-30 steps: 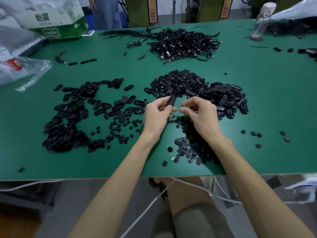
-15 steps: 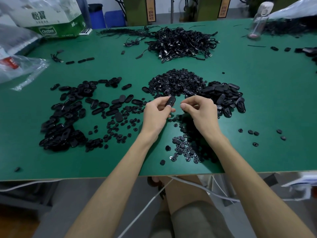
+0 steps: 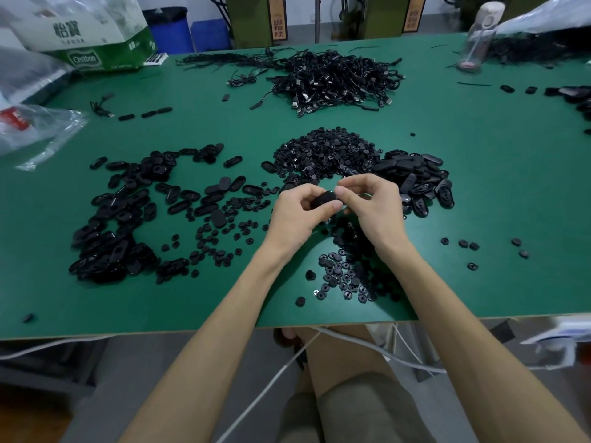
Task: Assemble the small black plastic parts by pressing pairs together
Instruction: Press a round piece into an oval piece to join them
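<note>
Over the middle of the green table (image 3: 495, 193), my left hand (image 3: 295, 215) grips a small black oval plastic part (image 3: 323, 199) between thumb and fingers. My right hand (image 3: 374, 206) meets it from the right, its thumb and fingertips curled against the end of that same part. Whether a second small piece sits between my right fingers is hidden. A heap of small round black pieces (image 3: 323, 151) lies just beyond my hands, and a heap of oval shells (image 3: 415, 177) lies to the right of it.
Oval parts are spread in a wide patch (image 3: 124, 215) at the left, round buttons (image 3: 345, 273) near the front edge. A tangle of black cables (image 3: 335, 78) lies at the back. A carton (image 3: 86, 33) and plastic bags (image 3: 35, 123) sit at the far left, a bottle (image 3: 479, 36) far right.
The hands have closed together: the right fingertips, apart from the oval part before, now press against it, and the left hand has turned the part from upright to lying sideways.
</note>
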The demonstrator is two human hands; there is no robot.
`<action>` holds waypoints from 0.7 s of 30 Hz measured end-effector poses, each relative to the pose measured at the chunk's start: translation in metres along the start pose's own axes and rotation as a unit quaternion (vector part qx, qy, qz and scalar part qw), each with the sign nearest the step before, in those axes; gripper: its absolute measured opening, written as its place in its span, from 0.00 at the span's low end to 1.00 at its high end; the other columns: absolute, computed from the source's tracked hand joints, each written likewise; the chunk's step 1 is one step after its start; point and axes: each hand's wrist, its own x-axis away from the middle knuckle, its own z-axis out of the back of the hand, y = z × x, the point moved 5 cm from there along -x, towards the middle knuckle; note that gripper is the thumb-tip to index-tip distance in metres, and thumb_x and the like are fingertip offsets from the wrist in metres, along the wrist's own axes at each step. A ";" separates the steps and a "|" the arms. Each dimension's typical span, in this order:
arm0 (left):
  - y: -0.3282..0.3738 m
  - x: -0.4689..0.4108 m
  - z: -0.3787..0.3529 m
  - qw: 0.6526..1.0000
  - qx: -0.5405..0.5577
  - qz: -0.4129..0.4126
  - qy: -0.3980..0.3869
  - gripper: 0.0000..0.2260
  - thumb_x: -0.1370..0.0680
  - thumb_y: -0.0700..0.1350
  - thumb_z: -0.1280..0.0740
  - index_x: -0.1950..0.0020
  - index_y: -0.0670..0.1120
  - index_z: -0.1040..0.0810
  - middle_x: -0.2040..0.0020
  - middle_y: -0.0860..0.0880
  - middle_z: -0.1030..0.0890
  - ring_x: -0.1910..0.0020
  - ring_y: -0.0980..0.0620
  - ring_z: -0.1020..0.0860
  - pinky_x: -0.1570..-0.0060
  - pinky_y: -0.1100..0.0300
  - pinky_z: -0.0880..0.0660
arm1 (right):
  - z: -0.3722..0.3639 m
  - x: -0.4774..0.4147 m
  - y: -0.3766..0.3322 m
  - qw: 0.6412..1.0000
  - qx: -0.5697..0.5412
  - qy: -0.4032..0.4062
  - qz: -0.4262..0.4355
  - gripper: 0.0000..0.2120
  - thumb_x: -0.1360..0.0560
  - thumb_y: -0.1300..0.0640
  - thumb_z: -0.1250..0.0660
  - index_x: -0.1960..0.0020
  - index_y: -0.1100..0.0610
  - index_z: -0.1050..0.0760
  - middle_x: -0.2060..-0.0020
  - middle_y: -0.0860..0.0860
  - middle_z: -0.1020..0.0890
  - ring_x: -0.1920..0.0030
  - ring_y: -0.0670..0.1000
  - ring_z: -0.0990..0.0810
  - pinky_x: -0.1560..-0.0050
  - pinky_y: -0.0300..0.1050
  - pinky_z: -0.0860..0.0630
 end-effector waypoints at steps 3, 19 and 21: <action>0.000 0.000 0.000 1.000 -0.003 0.001 0.000 0.05 0.24 0.43 0.22 0.54 0.45 0.16 0.64 0.52 0.18 0.65 0.56 0.23 0.60 0.60 0.25 | -0.003 0.001 -0.002 1.000 -0.001 -0.013 0.004 0.04 0.23 0.59 0.25 0.49 0.57 0.17 0.60 0.51 0.14 0.64 0.44 0.17 0.61 0.37 0.21; -0.006 -0.003 0.007 0.998 0.046 0.004 0.049 0.05 0.21 0.42 0.26 0.51 0.40 0.16 0.62 0.46 0.16 0.67 0.56 0.22 0.66 0.63 0.25 | -0.011 0.005 -0.008 0.996 -0.042 -0.081 0.020 0.01 0.21 0.64 0.29 0.50 0.60 0.18 0.61 0.53 0.14 0.60 0.48 0.15 0.58 0.45 0.18; -0.005 -0.003 0.008 0.997 0.062 -0.001 0.055 0.06 0.21 0.41 0.26 0.48 0.40 0.16 0.61 0.46 0.15 0.66 0.55 0.20 0.66 0.62 0.24 | -0.011 0.005 -0.008 0.995 -0.064 -0.080 0.015 0.01 0.21 0.64 0.29 0.50 0.60 0.18 0.61 0.52 0.14 0.61 0.47 0.15 0.60 0.43 0.19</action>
